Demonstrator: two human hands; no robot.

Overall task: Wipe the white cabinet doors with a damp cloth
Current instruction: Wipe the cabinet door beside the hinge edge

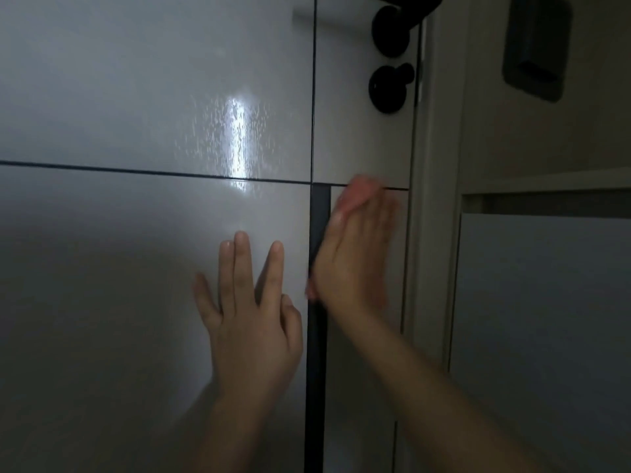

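Observation:
Glossy white cabinet doors fill the view, split by dark gaps; the wide lower left door [119,302] and a narrow lower right door [392,336] stand below two upper doors. My left hand [252,322] rests flat on the lower left door with fingers spread. My right hand [355,254], blurred by motion, presses a pink cloth [360,194] against the top of the narrow lower right door. Only the cloth's upper edge shows past my fingertips. Wet streaks glint on the upper left door [239,138].
Two black round knobs [389,87] stick out of the upper right door near its right edge. A pale door frame [440,199] runs down the right side. A dark recessed handle [536,46] sits in the wall panel at top right.

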